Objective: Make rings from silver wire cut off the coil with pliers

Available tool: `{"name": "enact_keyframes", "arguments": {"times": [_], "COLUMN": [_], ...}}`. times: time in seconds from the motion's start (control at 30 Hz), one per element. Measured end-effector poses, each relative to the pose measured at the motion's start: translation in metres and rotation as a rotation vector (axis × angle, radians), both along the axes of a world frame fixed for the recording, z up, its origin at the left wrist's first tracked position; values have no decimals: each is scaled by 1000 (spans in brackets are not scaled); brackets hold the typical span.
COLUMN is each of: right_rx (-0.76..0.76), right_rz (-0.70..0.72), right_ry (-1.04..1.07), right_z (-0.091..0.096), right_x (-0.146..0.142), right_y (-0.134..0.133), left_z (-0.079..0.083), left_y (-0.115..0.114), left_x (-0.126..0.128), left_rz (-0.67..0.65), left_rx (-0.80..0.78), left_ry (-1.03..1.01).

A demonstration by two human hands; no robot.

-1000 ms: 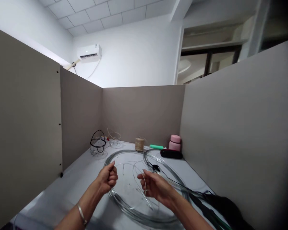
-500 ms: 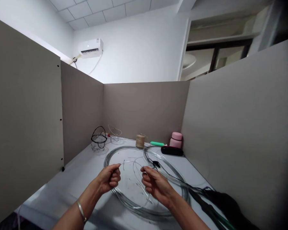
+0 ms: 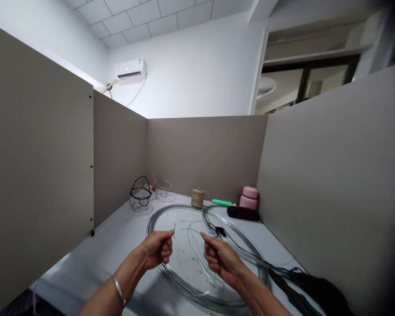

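My left hand is closed, thumb and forefinger pinching a thin metal wire near its end. Just beyond those fingertips a short bent bit of wire stands up. From there the wire arcs across to my right hand, which is also closed in a pinch on it. Loose loops of the wire hang between and behind the hands. Both hands are held above a large coil of grey metal wire lying on the white table. Small wire scraps lie inside the coil.
Along the back stand a twine spool, a green stick-like tool, a pink flask and a black case. Bent wire frames are at back left. A black cable and dark bag lie right. Grey partitions enclose the table.
The whole view has shifted slightly, so everything appears a little further right and lower. Both hands keep their pinch on the wire; the right fingers look slightly more extended.
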State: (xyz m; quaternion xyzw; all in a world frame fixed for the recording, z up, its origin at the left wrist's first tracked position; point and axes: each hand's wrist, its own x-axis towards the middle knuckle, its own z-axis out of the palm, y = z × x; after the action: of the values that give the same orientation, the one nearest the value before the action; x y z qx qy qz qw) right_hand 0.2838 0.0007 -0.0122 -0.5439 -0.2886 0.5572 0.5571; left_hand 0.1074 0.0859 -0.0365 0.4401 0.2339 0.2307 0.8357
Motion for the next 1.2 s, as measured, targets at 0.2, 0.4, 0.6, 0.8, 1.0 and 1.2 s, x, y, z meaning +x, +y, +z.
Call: {"name": "enact_keyframes", "arguments": {"times": [0.2,0.4,0.6,0.8,1.0,1.2], "right_rx": [-8,-67,-199,-244,-233,-131], "right_rz": [127,258,396,435,397,294], "right_ry": [-90,-217,-226,-236,-262,-238], "right_z": [2,10,23,25,23,24], "right_x": [-7,-12,-9,-6,-6,-9], "right_y": [0,10,14,11,10,7], "left_z": [8,12,19,20,19,21], "left_y": [4,4,-4,-12,-15,-8], "left_x": [2,9,9,8,11,13], "left_rz": [-146,-188,-200,-143,-119,-73], "left_rx": [49,102,167,232,209,87], "left_ry": [53,126,174,141,136,131]}}
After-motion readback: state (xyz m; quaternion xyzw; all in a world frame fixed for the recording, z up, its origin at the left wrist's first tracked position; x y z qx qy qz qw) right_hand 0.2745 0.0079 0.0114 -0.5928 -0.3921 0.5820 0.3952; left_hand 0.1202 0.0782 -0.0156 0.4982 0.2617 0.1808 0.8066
